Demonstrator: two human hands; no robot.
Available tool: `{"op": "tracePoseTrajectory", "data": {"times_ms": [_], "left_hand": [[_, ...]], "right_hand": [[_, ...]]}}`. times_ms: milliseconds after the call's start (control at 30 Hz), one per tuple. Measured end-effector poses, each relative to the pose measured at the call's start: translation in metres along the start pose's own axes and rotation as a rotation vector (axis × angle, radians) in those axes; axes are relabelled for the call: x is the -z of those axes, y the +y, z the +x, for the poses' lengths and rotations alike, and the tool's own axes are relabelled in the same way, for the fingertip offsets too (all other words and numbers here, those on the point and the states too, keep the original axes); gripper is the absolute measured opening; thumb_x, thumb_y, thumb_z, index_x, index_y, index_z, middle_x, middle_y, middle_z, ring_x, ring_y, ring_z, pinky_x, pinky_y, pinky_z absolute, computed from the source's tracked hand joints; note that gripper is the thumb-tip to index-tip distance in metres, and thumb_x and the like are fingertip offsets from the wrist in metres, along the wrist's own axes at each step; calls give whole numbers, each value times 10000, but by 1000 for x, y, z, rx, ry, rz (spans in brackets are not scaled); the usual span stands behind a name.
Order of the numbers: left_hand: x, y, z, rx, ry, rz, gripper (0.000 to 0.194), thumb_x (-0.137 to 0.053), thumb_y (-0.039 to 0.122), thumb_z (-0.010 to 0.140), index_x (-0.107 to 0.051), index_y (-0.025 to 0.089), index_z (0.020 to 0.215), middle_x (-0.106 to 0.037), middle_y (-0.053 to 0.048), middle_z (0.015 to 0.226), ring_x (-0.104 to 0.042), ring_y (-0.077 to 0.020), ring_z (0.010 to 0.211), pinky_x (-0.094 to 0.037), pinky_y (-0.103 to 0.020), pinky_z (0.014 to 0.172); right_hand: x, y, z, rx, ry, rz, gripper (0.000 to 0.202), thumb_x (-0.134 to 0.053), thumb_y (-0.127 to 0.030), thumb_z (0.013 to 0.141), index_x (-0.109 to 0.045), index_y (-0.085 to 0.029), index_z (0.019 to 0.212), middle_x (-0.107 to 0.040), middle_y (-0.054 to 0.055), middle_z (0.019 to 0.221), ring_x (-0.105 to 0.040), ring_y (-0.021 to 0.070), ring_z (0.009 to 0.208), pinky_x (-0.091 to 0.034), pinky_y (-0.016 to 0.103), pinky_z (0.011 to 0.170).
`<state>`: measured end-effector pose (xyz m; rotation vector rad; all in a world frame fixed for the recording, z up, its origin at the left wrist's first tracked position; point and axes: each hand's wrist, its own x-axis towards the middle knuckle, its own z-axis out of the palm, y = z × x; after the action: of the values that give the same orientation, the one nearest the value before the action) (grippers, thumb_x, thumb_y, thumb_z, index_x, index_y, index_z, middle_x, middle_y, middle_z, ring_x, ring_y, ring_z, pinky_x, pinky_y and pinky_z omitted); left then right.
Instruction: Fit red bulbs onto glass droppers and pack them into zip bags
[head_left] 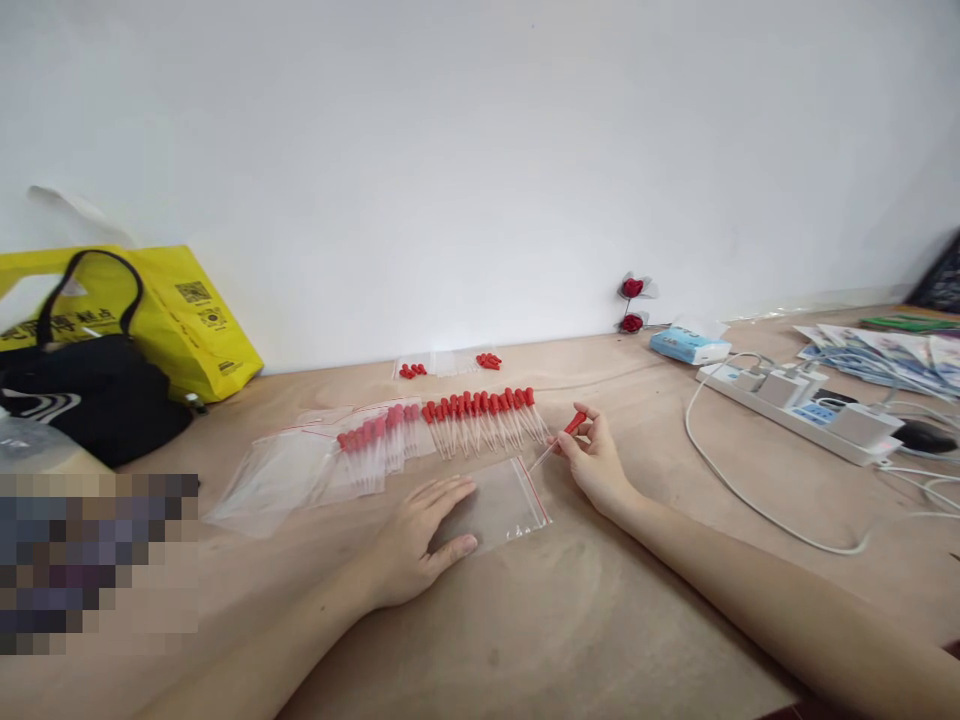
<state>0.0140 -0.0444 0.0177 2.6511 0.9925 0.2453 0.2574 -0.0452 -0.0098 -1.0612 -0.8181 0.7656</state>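
A dropper (pixel 575 422) with a red rubber bulb and a clear thin tube is pinched in my right hand (pixel 592 455), its tip pointing down and left. That tip is close to the red-striped opening of a clear zip bag (pixel 499 505); whether it is inside I cannot tell. Flat on the bag's left end rests my left hand (pixel 424 535), thumb and fingers apart. Beyond the bag lies a row of red-bulbed droppers (pixel 480 420) side by side. To their left, more droppers (pixel 371 440) show through overlapping clear bags (pixel 277 470).
Red bulbs (pixel 489 361) lie in clear bags near the wall. A yellow bag (pixel 187 320) and a black bag (pixel 90 400) stand at left. On the right are a tissue pack (pixel 688 345), a power strip (pixel 795 412) with a looping white cable, and fabric roses (pixel 632 288).
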Motion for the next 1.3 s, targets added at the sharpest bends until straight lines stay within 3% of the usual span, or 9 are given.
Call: {"op": "tracePoseTrajectory", "data": {"times_ms": [233, 433, 633, 1033, 1100, 1167, 1200, 1300], "left_hand": [[-1, -1, -1, 5, 0, -12, 521, -409, 465, 824, -347, 203, 1270, -391, -60, 1331, -327, -229, 1227, -283, -426, 1012], [-2, -1, -2, 7, 36, -41, 543, -422, 451, 821, -285, 232, 1299, -394, -61, 1323, -345, -242, 1211, -303, -442, 993], [-2, 1, -2, -3, 49, -53, 533, -429, 435, 823, -289, 238, 1298, -402, -63, 1316, -359, -240, 1203, -318, -435, 984], [0, 2, -2, -69, 9, -59, 445, -387, 412, 857, -363, 253, 1272, -363, -23, 1353, -299, -202, 1251, -246, -426, 1039], [0, 2, -2, -54, 25, -60, 422, -381, 404, 861, -395, 249, 1253, -380, -26, 1343, -306, -205, 1247, -260, -424, 1034], [-1, 2, -4, -52, 70, -61, 380, -364, 378, 872, -438, 246, 1220, -412, -23, 1320, -317, -203, 1242, -269, -423, 1031], [-1, 1, -5, -58, 101, -58, 359, -357, 361, 876, -462, 241, 1198, -436, -23, 1301, -327, -201, 1235, -272, -422, 1031], [-3, -1, -9, -83, 182, -45, 320, -374, 331, 869, -519, 216, 1130, -511, -36, 1228, -377, -200, 1202, -278, -426, 1029]], "right_hand": [[2, 2, -5, 2, -41, -47, 488, -638, -357, 609, -374, -222, 996, -461, -45, 714, -532, 109, 584, -484, 292, 597], [9, 7, -7, 21, -427, -233, 319, -542, -407, 731, -421, -202, 944, -546, -20, 675, -513, 114, 600, -403, 255, 577], [12, 3, -5, 64, -623, -335, 235, -546, -388, 749, -486, -187, 857, -570, -16, 662, -503, 105, 601, -400, 247, 605], [6, 6, 1, 326, -769, -576, 95, -593, -266, 698, -683, -247, 721, -608, 21, 870, -541, 169, 861, -391, 336, 830], [5, 7, 10, 244, -723, -566, 121, -564, -262, 701, -676, -224, 727, -614, 19, 804, -554, 155, 792, -418, 304, 768], [4, 8, 29, 97, -533, -602, 148, -538, -267, 697, -655, -187, 740, -607, 11, 695, -550, 140, 668, -433, 266, 653], [3, 9, 41, 21, -369, -665, 150, -538, -274, 686, -640, -177, 736, -598, 2, 655, -539, 132, 618, -425, 248, 607], [-3, 14, 81, -36, -174, -740, 207, -540, -316, 670, -607, -143, 762, -600, 28, 674, -529, 135, 594, -395, 239, 557]]}}
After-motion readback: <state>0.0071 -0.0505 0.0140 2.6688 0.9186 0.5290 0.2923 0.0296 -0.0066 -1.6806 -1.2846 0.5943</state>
